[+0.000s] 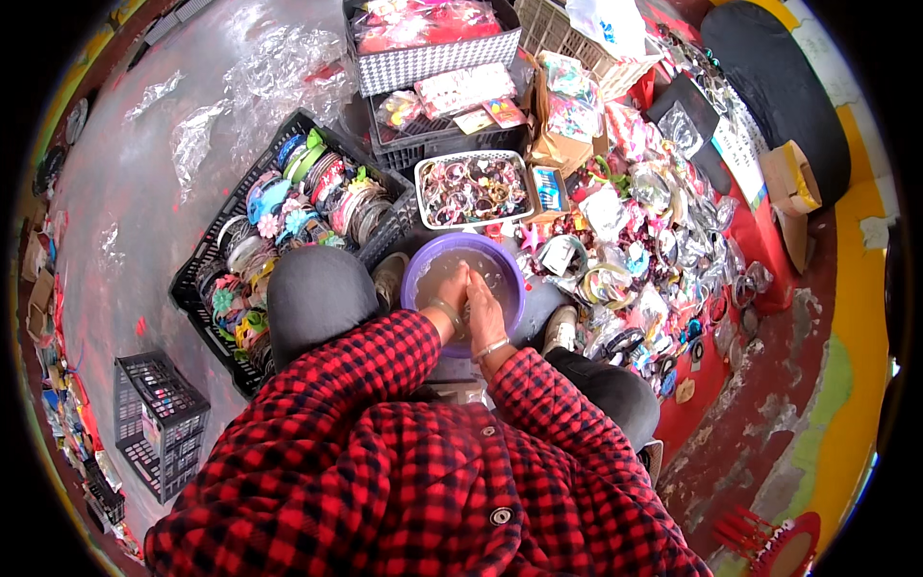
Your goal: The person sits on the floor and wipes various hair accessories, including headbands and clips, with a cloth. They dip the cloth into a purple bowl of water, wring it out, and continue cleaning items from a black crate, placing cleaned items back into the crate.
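A purple round basin [515, 288] holding murky greyish water stands between my knees. Over the water my left hand [449, 291] and my right hand [485, 315] are pressed palm to palm, fingertips pointing away from me. Their fingers lie close together, and whatever may be between the palms is hidden. Bracelets circle both wrists. Just beyond the basin sits a white rectangular basket [423, 198] full of small, mixed hair accessories.
Black crates [188, 288] of headbands flank my left knee. A large pile of bagged accessories [625, 279] spreads to the right. Behind the basket are stacked crates [433, 60] and an open cardboard box [561, 144]. Another black crate [173, 423] stands at the lower left.
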A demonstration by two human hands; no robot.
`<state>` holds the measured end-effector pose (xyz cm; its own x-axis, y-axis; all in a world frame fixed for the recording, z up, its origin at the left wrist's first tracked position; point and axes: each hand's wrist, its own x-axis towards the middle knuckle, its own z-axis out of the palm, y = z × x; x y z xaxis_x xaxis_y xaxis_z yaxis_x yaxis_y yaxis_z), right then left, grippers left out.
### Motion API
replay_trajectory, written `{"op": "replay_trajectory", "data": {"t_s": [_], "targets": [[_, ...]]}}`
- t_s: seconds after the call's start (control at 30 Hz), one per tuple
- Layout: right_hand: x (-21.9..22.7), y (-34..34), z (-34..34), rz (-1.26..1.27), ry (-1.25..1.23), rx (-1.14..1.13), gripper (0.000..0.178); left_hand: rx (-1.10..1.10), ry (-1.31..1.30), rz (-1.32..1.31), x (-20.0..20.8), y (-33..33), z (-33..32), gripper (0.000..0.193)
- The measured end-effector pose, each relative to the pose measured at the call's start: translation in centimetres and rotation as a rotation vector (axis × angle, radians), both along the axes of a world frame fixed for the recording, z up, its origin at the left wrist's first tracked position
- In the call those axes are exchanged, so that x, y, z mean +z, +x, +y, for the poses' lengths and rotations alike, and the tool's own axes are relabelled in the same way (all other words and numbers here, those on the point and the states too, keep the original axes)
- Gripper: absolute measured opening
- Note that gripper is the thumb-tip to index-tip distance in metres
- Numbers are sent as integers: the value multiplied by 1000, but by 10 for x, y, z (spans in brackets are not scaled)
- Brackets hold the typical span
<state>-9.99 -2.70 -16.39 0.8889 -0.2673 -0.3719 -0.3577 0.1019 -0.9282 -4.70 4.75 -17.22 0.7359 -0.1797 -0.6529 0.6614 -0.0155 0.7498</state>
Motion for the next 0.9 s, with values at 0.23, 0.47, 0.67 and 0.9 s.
{"op": "replay_trajectory", "data": {"t_s": [0.23,0.47,0.67,0.9], "targets": [[-10,12,-23,60,-21,17,43,167,-309,222,-19,-27,-17,43],[26,-5,11,64,274,-180,26,206,-17,112,18,2,-4,56],[21,-1,2,44,128,-228,21,199,55,163,62,-14,-19,69],[39,1,5,91,362,-324,16,-42,-20,-109,47,-25,-25,54]]}}
